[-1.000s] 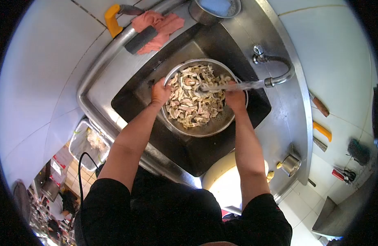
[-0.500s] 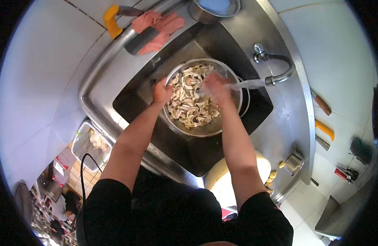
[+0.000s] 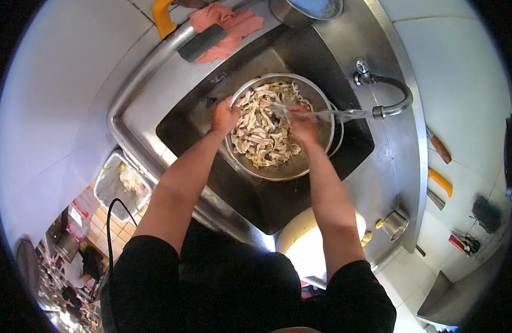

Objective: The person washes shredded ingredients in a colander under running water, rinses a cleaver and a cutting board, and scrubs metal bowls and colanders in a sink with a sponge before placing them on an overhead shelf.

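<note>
A round metal basin sits in the dark sink, holding many pale, curled strips of food that look like sliced meat or tripe. My left hand is closed on the basin's left rim. Inside the basin, toward its right side, my right hand is among the strips. Its fingertips are blurred and partly hidden by splashing water. From the curved faucet at the right, a stream of water runs leftward over that hand into the basin.
A pink cloth and a dark grey block lie on the sink's far left edge. Beside my right forearm stands a pale round tub. A small metal cup and several tools, including a yellow-handled one, are at the right.
My right hand has shifted within the basin, slightly right and down, stirring the strips. My left hand stays on the rim. The whole view has shifted slightly.
</note>
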Demonstrator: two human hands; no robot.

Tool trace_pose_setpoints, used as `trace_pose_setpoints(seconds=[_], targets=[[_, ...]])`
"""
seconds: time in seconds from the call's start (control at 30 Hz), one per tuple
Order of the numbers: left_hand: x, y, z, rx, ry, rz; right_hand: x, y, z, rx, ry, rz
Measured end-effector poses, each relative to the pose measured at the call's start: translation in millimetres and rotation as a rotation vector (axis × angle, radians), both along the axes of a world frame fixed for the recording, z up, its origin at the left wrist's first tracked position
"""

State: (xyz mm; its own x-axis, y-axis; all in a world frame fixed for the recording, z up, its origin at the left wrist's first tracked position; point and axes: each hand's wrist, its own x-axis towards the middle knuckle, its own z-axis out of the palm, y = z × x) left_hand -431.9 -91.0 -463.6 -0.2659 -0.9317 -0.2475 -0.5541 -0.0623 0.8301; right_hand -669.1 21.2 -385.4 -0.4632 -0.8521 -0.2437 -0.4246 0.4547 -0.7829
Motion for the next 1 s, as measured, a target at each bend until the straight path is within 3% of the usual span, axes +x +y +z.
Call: trace_pose_setpoints(seconds=[0.07,0.37,0.5,0.6,0.67,0.7,0.77,0.83,0.87,0.93,1.0], targets=[[-2,-1,7,-0.048,0.116,0.001,-16,7,19,0.205,-0.546,-0.226],[-1,-4,-5,-0.035,-0.006,-0.023,-15,24,47,0.158,-0.734,-0.258],[0,-4,-2,-0.026,0.027,-0.028,-14,11,70,0.258,-0.746,-0.345],[1,-5,-7,-0.025,0.043,-0.046,-40,26,51,0.095,-0.575,-0.513],[0,-5,1,-0.004,0.030,-0.040,-81,59,4,-0.176,0.377,-0.379],[0,-5,5,0.019,0.015,-0.032,-80,63,10,-0.178,0.381,-0.377],[-1,-5,12,0.030,0.019,-0.026,-72,82,28,0.363,0.336,-0.496],[0,-4,6,0.041,0.022,-0.025,-62,103,12,0.620,0.297,-0.358],[1,-5,-3,0.015,0.035,-0.029,-60,112,12,0.616,0.299,-0.361],[1,-8,-3,-0.019,0.050,-0.033,-50,114,39,0.573,-0.081,-0.448],[0,-14,7,-0.059,0.058,-0.064,-50,115,57,0.612,-0.123,-0.408]])
